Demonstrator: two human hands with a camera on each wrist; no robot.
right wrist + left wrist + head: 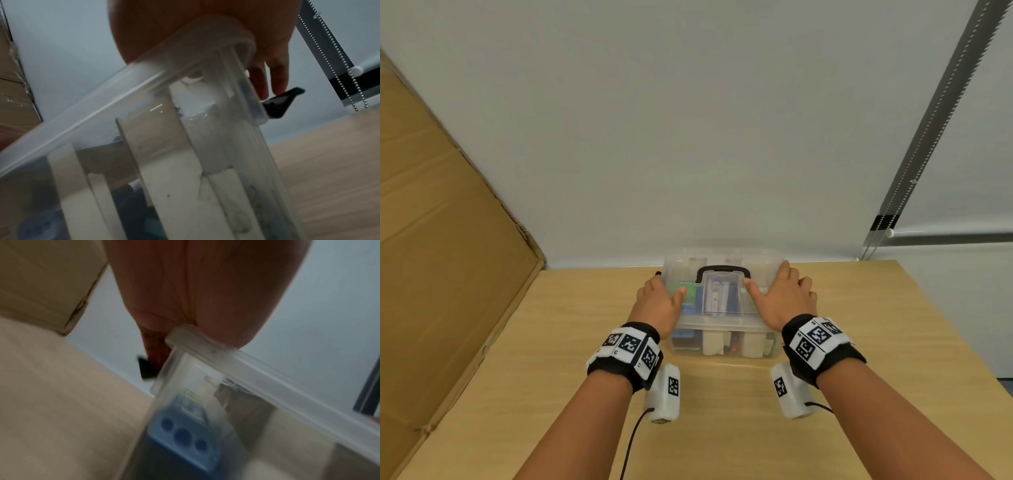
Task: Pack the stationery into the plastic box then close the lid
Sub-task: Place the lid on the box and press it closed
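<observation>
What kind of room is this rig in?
Probably an office or lab workspace, not a home. A light wood-laminate desk stands against a plain pale wall, a large flattened brown cardboard box leans at the left, and a roller-blind bead chain hangs at the right.

The left hand [205, 293] fills the upper middle, its palm pressed down on the near-left corner of the clear lid [267, 374] of the plastic box [164, 402]. Its fingers reach down the box's left side toward a black latch [147, 369]. Through the blurred wall shows a blue item with three round dark spots [183, 434]. Left lies the wooden table [61, 402], with a cardboard box [47, 280] at far left.
</observation>
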